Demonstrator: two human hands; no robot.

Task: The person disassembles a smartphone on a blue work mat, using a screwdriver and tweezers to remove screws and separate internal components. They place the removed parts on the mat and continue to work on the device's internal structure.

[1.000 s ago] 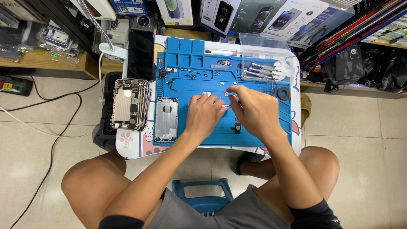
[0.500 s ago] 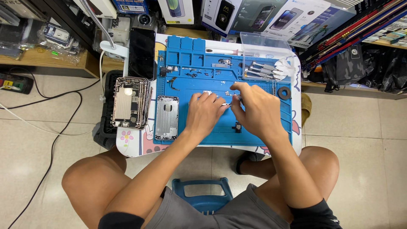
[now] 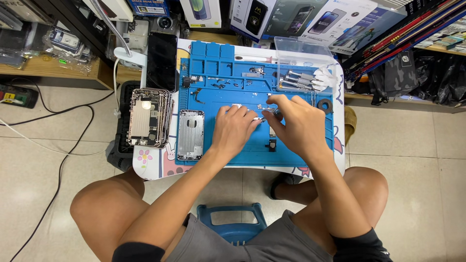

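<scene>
My left hand [image 3: 235,128] lies on the blue repair mat [image 3: 213,92], its fingertips pinching a small silver phone part [image 3: 256,115]. My right hand [image 3: 298,127] is right beside it, fingers closed around a small dark-tipped screwdriver [image 3: 272,111] that points at the same part. The two hands almost touch at the fingertips. A small black component [image 3: 272,143] sits on the mat just below them, partly under my right palm.
An empty silver phone housing [image 3: 190,134] lies left of my hands, next to a stack of housings with boards [image 3: 148,117]. A black phone screen [image 3: 162,61], several screwdrivers [image 3: 298,80], a tape roll [image 3: 325,106] and a clear box [image 3: 301,48] ring the mat.
Both hands stay in the same spot over the small part; only the fingertips have shifted slightly.
</scene>
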